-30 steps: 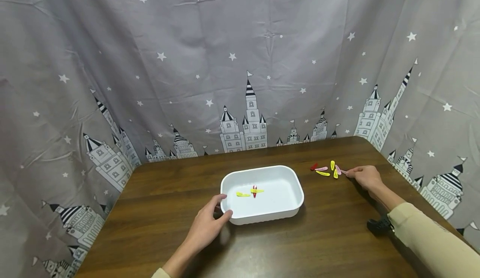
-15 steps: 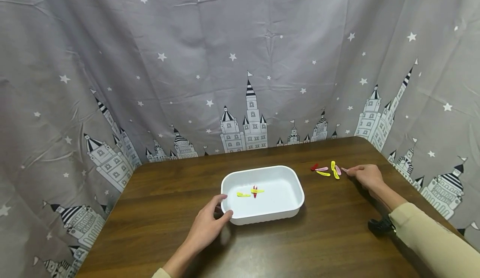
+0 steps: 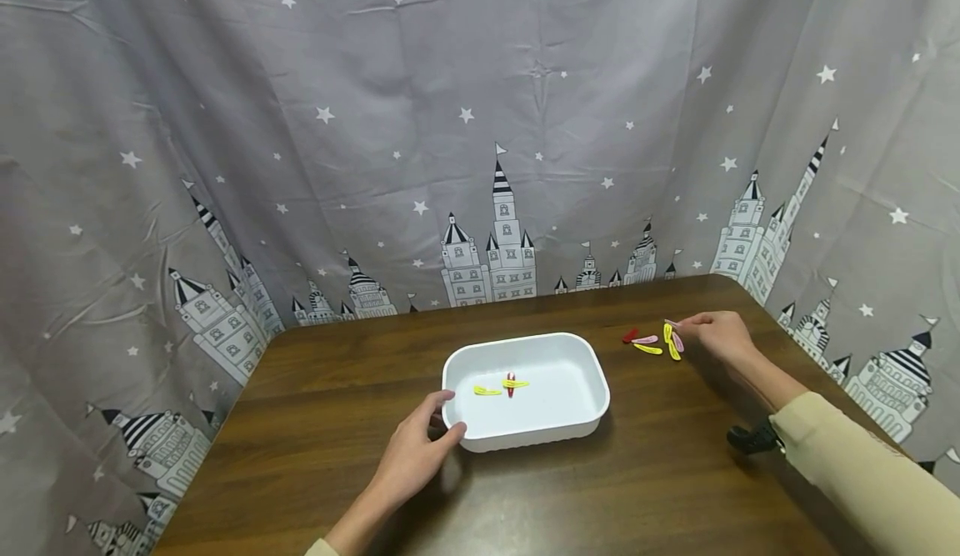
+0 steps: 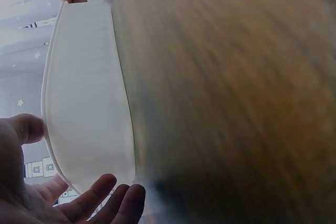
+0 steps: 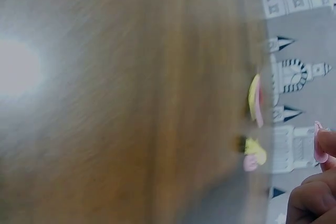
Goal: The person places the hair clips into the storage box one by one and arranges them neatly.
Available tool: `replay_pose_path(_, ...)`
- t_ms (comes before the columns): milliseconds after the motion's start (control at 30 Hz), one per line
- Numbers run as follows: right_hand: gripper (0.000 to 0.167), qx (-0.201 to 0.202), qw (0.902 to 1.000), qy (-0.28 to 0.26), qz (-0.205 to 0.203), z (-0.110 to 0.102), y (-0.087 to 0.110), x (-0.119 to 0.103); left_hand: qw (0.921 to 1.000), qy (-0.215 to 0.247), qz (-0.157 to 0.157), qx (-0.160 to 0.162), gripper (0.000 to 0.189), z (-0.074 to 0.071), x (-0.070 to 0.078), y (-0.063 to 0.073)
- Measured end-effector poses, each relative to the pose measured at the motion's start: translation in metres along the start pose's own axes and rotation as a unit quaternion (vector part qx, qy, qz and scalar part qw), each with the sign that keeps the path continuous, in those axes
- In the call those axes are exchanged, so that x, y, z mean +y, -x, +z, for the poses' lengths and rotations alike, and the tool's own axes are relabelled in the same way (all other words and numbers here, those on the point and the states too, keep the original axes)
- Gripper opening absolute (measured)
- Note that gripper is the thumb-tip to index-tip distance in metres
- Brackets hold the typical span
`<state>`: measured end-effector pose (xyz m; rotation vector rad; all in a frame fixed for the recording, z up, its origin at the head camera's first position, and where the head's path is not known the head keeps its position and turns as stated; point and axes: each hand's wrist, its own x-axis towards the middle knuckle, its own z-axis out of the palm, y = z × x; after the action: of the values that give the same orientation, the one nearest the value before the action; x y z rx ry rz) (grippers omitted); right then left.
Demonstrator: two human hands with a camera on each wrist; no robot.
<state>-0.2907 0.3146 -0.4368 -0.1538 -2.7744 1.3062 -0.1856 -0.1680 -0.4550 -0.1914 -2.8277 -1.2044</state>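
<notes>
My right hand (image 3: pixel 722 335) pinches a pink snap hair clip (image 5: pixel 318 142) between thumb and finger, raised above the table in the right wrist view. Below it lie several loose clips: a yellow clip (image 3: pixel 667 333), a pink clip (image 3: pixel 678 342), another yellow one and, a little left, a red clip (image 3: pixel 630 336) beside a pink and a yellow one. My left hand (image 3: pixel 415 448) holds the left end of a white tray (image 3: pixel 525 438), thumb and forefinger at its rim. Inside the tray lie a yellow clip (image 3: pixel 487 391) and another yellow clip (image 3: pixel 516 383) crossed over a red one.
The brown wooden table (image 3: pixel 300 456) runs back to a grey curtain (image 3: pixel 360 64) printed with castles and stars. A black strap or device (image 3: pixel 750 439) sits at my right wrist.
My right hand has lifted the pink clip off the table and moved it slightly up and left, above the yellow clips. The left hand and the tray have stayed in place.
</notes>
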Motion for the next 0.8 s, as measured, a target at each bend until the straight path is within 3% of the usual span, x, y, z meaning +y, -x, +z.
replay_pose_path(433,0.042,-0.054,0.9982,-0.021,-0.015,0.001,-0.009,-0.052,1.0,-0.007,-0.005,-0.005,0.049,0.0,0.002,0.0)
replay_pose_path(800,0.032,-0.08,0.9951,0.018,-0.055,0.0,-0.015,-0.086,1.0,-0.003,-0.002,-0.003,0.049,0.0,0.002,0.0)
